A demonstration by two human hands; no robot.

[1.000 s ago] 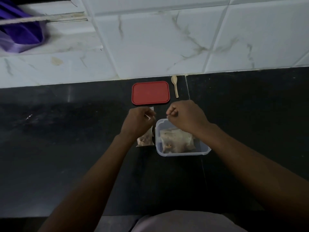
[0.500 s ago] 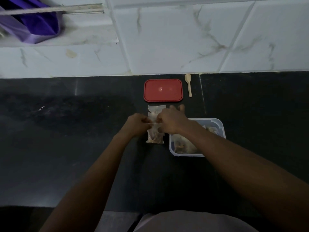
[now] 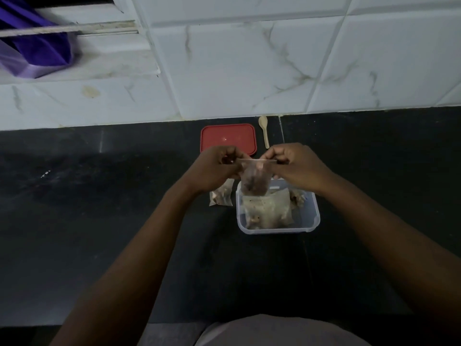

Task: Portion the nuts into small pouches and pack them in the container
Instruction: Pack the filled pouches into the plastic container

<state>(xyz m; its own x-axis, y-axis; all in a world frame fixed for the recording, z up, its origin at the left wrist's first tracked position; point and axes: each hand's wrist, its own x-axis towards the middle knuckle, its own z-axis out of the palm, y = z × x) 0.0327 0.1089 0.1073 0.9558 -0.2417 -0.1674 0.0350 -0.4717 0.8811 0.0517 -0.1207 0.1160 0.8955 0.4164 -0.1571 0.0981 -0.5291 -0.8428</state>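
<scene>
We pinch the top ends of the nut pouch (image 3: 255, 182) in the fingers (image 3: 230, 153) of our left hand (image 3: 216, 172) and right hand (image 3: 300, 168), over the clear container (image 3: 274, 231) so it can drop in.

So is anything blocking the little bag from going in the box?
No. The container is open below the pouch; its red lid lies off behind it. Only a bigger bag lies inside, taking up room.
</scene>
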